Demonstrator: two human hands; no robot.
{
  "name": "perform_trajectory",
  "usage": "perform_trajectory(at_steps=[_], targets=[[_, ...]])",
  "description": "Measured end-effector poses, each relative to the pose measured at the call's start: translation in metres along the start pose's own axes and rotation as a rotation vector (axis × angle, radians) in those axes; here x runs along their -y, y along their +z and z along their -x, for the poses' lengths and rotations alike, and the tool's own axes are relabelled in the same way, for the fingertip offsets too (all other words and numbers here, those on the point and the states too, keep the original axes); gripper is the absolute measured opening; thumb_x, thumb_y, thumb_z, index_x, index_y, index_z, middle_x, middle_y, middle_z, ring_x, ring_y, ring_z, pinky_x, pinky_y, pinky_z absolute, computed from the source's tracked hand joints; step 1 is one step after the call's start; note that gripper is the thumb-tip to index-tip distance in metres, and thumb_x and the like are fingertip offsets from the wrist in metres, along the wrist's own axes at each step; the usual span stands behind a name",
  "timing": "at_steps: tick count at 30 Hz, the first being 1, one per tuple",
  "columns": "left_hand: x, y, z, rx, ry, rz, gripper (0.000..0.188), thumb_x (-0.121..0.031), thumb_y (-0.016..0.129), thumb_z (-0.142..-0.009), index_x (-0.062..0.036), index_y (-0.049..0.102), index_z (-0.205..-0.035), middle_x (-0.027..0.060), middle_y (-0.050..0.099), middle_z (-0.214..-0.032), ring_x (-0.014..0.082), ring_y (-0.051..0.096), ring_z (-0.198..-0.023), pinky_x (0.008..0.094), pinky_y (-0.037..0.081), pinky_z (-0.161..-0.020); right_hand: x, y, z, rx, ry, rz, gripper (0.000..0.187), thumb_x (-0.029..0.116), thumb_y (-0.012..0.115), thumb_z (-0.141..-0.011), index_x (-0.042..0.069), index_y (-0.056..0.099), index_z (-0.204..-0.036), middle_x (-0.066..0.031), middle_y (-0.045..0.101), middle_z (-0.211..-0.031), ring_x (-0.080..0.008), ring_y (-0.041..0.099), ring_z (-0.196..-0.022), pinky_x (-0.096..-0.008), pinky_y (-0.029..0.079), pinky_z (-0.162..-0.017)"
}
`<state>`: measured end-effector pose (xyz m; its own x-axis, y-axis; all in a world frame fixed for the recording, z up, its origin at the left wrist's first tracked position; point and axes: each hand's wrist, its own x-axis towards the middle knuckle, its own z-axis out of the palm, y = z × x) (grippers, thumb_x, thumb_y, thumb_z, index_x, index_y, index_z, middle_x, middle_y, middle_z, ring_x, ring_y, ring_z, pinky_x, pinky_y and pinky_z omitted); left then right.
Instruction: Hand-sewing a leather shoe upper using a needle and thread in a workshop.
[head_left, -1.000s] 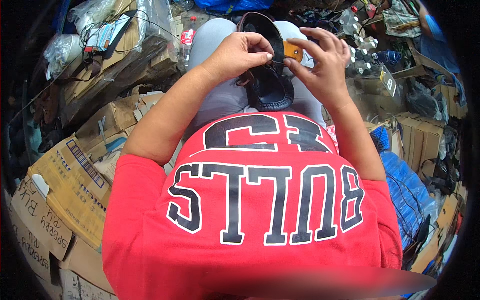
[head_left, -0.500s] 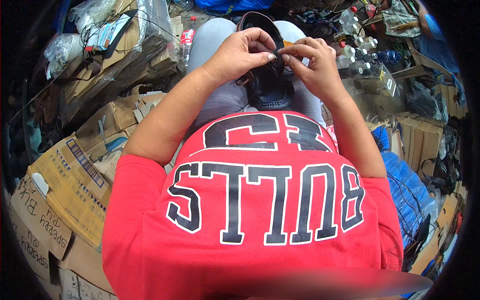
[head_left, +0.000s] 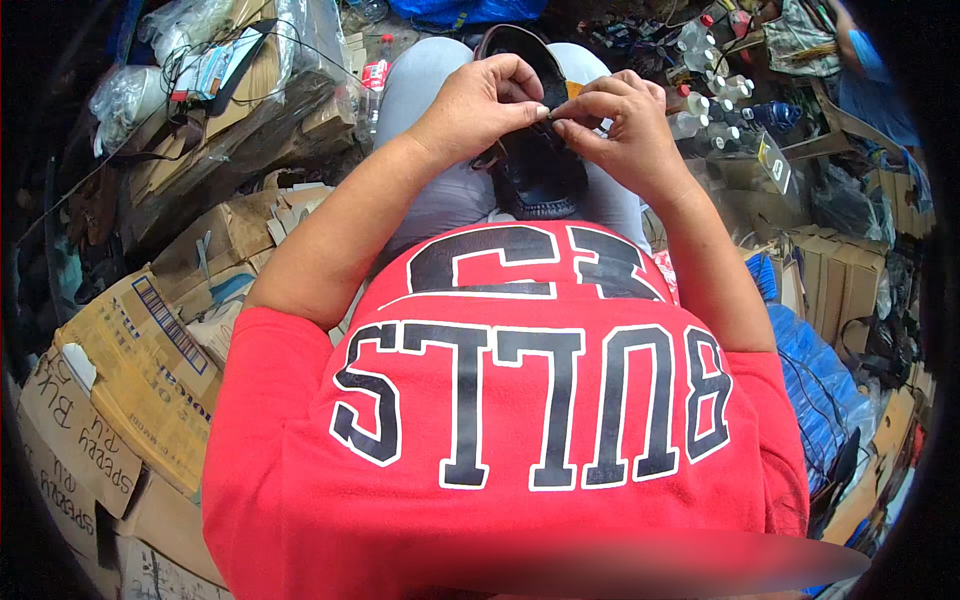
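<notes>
A dark leather shoe (head_left: 540, 182) rests between my knees on my light trousers, its stitched toe toward me and its opening at the far end. Over the middle of the shoe my left hand (head_left: 490, 103) is closed in a pinch, thumb against forefinger. My right hand (head_left: 622, 118) pinches too, its fingertips almost meeting the left thumb. Whatever thin thing lies between the fingertips is too small to make out. Part of the shoe is hidden behind both hands.
Flattened cardboard boxes (head_left: 140, 370) lie at my left, below a stack with plastic bags (head_left: 165, 100). A clear bottle with a red cap (head_left: 374, 85) stands by my left knee. Several small bottles (head_left: 690, 125) sit beyond my right hand. Blue plastic (head_left: 820, 375) lies by my right elbow.
My right hand has moved slightly left and its fingertips have come closer to the left thumb. The left hand and shoe stay nearly in place.
</notes>
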<state>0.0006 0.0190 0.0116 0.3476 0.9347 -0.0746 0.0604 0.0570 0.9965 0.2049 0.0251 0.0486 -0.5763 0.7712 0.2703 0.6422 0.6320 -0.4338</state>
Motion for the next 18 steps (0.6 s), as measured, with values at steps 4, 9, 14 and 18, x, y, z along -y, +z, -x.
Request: perform_trajectory(at_steps=[4,9,14,18], targets=[[0.000,0.001,0.000,0.016,0.018,-0.019,0.014,-0.006,0.066,-0.081,-0.0022,0.062,-0.093,0.0019,0.063,-0.085,0.0082,0.060,-0.080,0.0216,0.048,-0.074,0.000,0.002,-0.001,-0.019,0.014,0.010,0.012,0.027,0.069,-0.071,0.016,0.071,-0.077,0.0016,0.062,-0.075,-0.0181,0.053,-0.082,-0.0364,0.031,-0.085],[-0.006,0.003,0.004,0.037,0.001,-0.037,0.013,-0.005,0.064,-0.082,0.0002,0.065,-0.094,0.0046,0.066,-0.087,0.0101,0.061,-0.083,0.0225,0.048,-0.078,0.001,0.004,-0.001,-0.085,0.022,0.025,0.010,0.022,0.067,-0.068,0.014,0.068,-0.073,0.0018,0.061,-0.074,-0.0186,0.053,-0.082,-0.0362,0.032,-0.085],[-0.007,0.001,0.003,0.053,-0.016,-0.200,0.010,-0.003,0.062,-0.082,0.0013,0.065,-0.091,0.0057,0.066,-0.085,0.0104,0.062,-0.081,0.0227,0.049,-0.077,0.000,0.007,0.001,-0.199,0.011,0.073,0.010,0.021,0.066,-0.066,0.013,0.067,-0.071,0.0011,0.061,-0.074,-0.0194,0.054,-0.080,-0.0353,0.034,-0.081],[0.000,-0.002,0.004,0.036,-0.057,-0.213,0.010,-0.003,0.061,-0.082,0.0015,0.064,-0.091,0.0059,0.066,-0.085,0.0105,0.062,-0.081,0.0228,0.049,-0.076,-0.015,0.008,0.007,-0.165,0.123,-0.049,0.011,0.018,0.066,-0.067,0.010,0.067,-0.075,-0.0010,0.061,-0.074,-0.0199,0.055,-0.080,-0.0337,0.041,-0.074]])
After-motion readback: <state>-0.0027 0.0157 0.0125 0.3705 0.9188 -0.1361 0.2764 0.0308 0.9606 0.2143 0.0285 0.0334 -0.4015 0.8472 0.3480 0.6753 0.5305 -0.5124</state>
